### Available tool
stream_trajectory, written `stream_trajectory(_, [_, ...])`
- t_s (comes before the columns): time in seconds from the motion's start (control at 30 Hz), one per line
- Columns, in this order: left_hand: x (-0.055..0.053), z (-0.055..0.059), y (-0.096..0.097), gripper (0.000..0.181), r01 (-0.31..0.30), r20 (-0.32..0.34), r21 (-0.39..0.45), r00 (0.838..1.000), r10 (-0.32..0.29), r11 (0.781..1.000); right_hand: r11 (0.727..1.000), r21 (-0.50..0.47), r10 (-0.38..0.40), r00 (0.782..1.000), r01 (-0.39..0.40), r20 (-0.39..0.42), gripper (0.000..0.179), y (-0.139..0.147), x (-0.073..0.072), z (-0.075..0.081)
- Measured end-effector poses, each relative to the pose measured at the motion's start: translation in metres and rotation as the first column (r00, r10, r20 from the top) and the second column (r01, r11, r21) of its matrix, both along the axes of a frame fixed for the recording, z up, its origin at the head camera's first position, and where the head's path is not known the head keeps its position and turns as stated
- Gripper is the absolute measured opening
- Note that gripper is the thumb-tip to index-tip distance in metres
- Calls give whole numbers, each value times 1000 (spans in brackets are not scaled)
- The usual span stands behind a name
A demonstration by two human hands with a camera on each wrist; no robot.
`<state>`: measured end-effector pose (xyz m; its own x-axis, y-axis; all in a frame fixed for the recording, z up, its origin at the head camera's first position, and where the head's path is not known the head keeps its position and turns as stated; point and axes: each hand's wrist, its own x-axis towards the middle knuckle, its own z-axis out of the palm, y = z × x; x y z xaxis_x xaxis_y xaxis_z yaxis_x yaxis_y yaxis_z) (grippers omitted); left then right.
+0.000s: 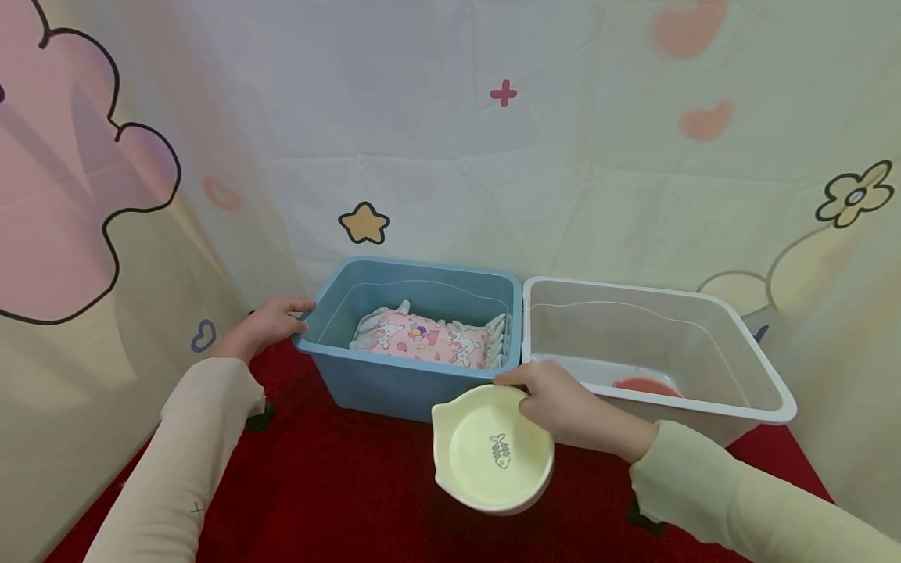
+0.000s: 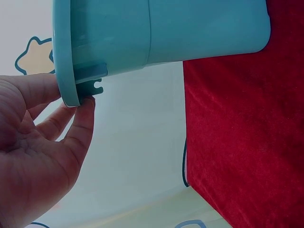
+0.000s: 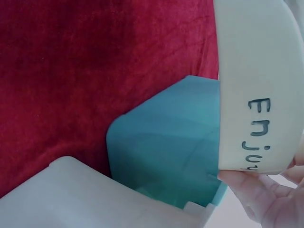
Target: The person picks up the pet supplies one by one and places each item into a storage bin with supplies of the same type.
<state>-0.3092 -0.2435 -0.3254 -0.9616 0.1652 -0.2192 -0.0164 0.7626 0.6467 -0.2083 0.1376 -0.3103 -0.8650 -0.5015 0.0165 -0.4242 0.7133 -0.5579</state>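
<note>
My right hand (image 1: 566,407) holds a pale yellow bowl (image 1: 472,461) by its edge, tilted so that the fishbone drawing inside faces the head camera. The bowl has pointed ear-like corners, and lettering (image 3: 259,123) runs along its outer side in the right wrist view. It hangs in front of a blue plastic bin (image 1: 394,389). At that bin's left end, my left hand (image 1: 276,322) grips the rim, thumb on one side and fingers beneath in the left wrist view. Inside the bin lies a pink bundle (image 1: 429,340) with rabbit prints, beside white ribbed material (image 1: 495,340).
Right of the blue bin stands a whitish bin (image 1: 633,332) with a reddish object (image 1: 647,386) partly hidden behind its front wall. Both rest on red velvety cloth (image 1: 338,477). A printed fabric backdrop (image 1: 436,211) hangs behind them and at the sides.
</note>
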Motion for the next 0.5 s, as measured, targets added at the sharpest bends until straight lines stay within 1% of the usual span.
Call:
stream_trajectory(0.1, [0,0,0,51,-1,0,-2,1000,1,1000,1000,8,-4,1000,4,-2,38,0,-1,3])
stream_trajectory(0.2, [0,0,0,51,0,0,-6,1000,0,1000,1000,30,1,1000,-1,-22,36,0,-1,5])
stream_trajectory(0.37, [0,0,0,52,-1,2,-8,1000,1,1000,999,53,10,998,-7,-55,35,3,-2,8])
stream_trajectory(0.5, [-1,0,0,52,0,2,-3,1000,0,1000,998,70,8,998,-4,-65,36,4,-3,12])
